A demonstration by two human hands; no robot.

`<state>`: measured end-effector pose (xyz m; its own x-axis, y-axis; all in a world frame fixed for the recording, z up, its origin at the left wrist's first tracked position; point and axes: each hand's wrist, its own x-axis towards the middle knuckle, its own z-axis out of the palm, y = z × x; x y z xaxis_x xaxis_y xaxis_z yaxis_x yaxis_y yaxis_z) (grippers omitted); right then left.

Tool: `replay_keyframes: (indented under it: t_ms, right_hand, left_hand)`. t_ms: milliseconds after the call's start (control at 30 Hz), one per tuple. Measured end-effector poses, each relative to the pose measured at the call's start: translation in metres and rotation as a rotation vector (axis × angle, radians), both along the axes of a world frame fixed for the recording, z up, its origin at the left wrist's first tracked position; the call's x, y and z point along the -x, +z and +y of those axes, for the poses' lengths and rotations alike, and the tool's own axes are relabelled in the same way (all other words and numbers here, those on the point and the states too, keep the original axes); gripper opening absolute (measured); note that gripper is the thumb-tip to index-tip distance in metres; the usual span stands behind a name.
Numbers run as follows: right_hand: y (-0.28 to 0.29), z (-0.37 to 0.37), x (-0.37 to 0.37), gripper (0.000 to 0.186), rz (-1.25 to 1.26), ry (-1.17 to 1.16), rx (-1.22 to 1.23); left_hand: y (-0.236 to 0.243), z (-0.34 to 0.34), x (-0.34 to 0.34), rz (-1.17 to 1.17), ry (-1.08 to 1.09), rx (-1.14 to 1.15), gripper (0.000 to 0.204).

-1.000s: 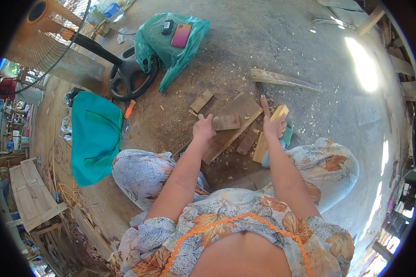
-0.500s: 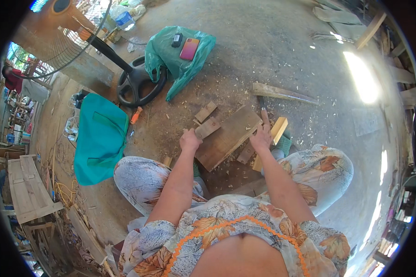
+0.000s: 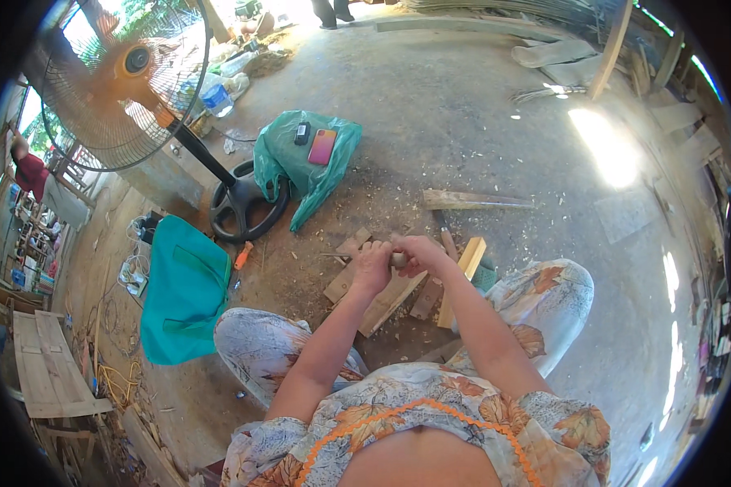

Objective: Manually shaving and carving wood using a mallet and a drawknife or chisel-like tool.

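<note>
My left hand [image 3: 373,265] and my right hand [image 3: 414,252] are closed, close together above a wide wooden board [image 3: 386,304] on the floor between my knees. A thin piece [image 3: 333,255] sticks out leftward from my left hand; what exactly the hands grip is partly hidden. A small wood block [image 3: 351,243] lies behind them. To the right lie a wooden-handled tool [image 3: 448,240], a dark short board [image 3: 426,302] and a pale yellow timber [image 3: 463,284]. A long wood offcut [image 3: 475,200] lies beyond.
Left are a teal bag [image 3: 183,304], orange-handled tool [image 3: 243,255] and standing fan [image 3: 134,73]. A green plastic bag [image 3: 321,183] carries a pink phone [image 3: 322,148]. Another person's legs [image 3: 330,12] show at the back, someone in red [image 3: 32,170] at far left. Scrap wood [image 3: 61,365] edges the floor.
My view has tilted up, showing more background. My hands were apart, the right earlier on the yellow timber; they have come together over the wide board, gripping something small.
</note>
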<state>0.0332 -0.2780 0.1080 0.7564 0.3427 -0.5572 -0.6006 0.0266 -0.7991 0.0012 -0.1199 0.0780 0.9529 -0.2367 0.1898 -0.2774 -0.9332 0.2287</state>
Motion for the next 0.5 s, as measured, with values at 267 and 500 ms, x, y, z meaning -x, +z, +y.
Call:
replay_keyframes:
  t_ms: [267,500]
  right_hand:
    - [-0.005,0.003,0.009,0.028,-0.155,0.13,-0.096]
    - [0.027,0.024,0.009,0.024,-0.123,-0.005,-0.42]
  left_hand:
    - [0.03,0.013,-0.011,0.031,-0.177,-0.201,0.031]
    - [0.119,0.08,-0.011,0.152,-0.305,-0.121,0.033]
